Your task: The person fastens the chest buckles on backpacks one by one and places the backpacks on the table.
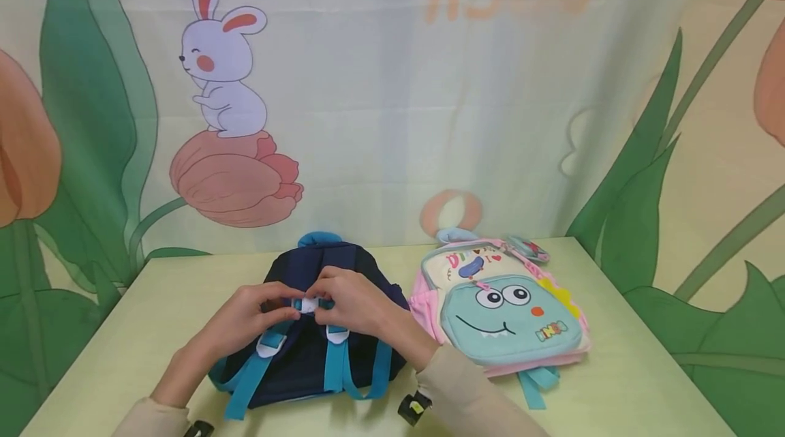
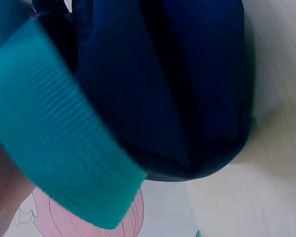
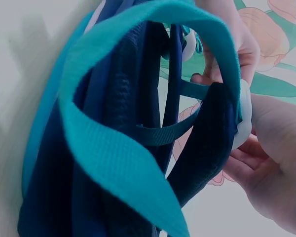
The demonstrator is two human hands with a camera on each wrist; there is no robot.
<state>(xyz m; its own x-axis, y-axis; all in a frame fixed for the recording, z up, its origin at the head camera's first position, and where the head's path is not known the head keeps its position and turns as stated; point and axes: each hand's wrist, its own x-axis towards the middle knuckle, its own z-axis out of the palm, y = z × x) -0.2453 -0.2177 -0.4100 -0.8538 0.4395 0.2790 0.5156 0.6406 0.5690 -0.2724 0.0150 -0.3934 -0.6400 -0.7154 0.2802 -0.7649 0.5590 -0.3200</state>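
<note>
A dark navy backpack (image 1: pixel 362 355) with teal straps (image 1: pixel 248 382) lies with its strap side up. Over its middle, both hands pinch a small white buckle (image 1: pixel 309 305) on a teal strap: the left hand (image 1: pixel 245 318) from the left, the right hand (image 1: pixel 356 304) from the right, fingertips close together. In the left wrist view a teal strap (image 2: pixel 64 128) crosses before the navy fabric (image 2: pixel 153 89), hiding the fingers. The right wrist view has the right hand (image 3: pixel 271 163) beside a white plastic piece (image 3: pixel 243 116), and the left hand (image 3: pixel 232 39) beyond a teal strap loop (image 3: pixel 118 153).
A pink and light-blue backpack (image 1: pixel 512 318) with a cartoon face lies to the right on the pale yellow table (image 1: pixel 638 369), a small pouch (image 1: pixel 527 249) at its top. Behind the table hangs a printed curtain (image 1: pixel 380 116) with a rabbit and tulips.
</note>
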